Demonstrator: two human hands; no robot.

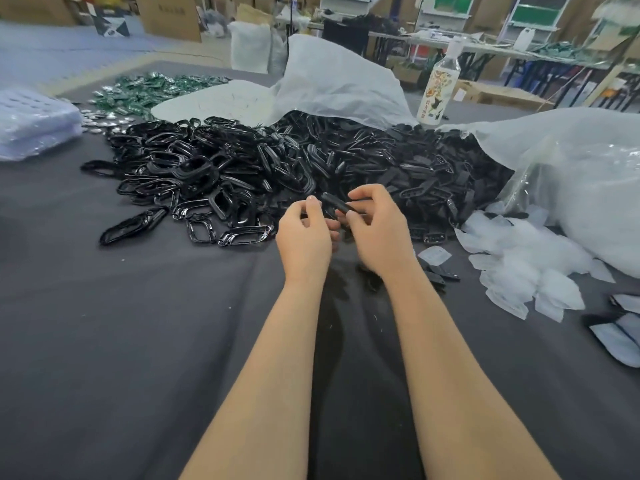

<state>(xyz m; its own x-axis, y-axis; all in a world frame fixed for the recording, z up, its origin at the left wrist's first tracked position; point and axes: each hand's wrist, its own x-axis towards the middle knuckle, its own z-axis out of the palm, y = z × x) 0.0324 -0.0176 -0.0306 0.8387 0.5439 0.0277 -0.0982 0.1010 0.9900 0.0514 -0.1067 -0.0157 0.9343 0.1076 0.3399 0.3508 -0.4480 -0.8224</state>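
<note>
1. Because the black pile (277, 161) on the tabletop (138, 323) is large, most of the work is judged outstanding.
2. Clear pouches (526, 282) lie right of the pile, apparently mostly unfilled.
3. The right hand (377, 233) pinches one black part (341, 205) in front of the pile. The left hand (304, 237) curls beside it, grip indeterminable.

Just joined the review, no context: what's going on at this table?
A person is working through small plastic parts by hand. The right hand pinches a small black piece just in front of a big heap of black parts on the dark cloth. The left hand is curled right beside the piece; whether it grips it too is unclear. Small clear bags lie to the right, and a bottle stands behind the heap.
</note>
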